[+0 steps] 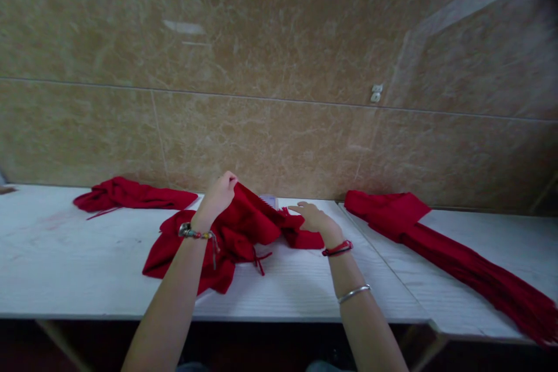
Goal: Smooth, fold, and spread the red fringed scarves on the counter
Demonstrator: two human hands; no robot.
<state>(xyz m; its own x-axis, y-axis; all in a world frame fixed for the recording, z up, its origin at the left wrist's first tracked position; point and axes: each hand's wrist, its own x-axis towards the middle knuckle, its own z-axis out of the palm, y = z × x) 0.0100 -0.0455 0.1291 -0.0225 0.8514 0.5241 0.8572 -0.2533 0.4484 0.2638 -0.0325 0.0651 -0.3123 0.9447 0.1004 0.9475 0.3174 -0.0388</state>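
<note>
A crumpled red scarf (pixel 257 221) lies on the white table in front of me, partly lifted. My left hand (pixel 222 195) is closed in a pinch on its raised upper edge. A few thin red strands (pixel 262 260) hang from the scarf's near side, and a small fringe shows near my right hand. Fingers stretched out to the left, my right hand (pixel 316 221) hovers at or just above the scarf's right end; whether it touches the cloth I cannot tell. Behind the lifted edge, a small pale item (pixel 271 201) is mostly hidden.
Another red cloth (pixel 135 195) lies bunched at the back left of the white table (pixel 65 267). On the right, a long red fringed scarf (pixel 457 261) stretches diagonally to the front edge. A seam crosses the tabletop right of centre. A brown marbled wall (pixel 261 139) rises directly behind.
</note>
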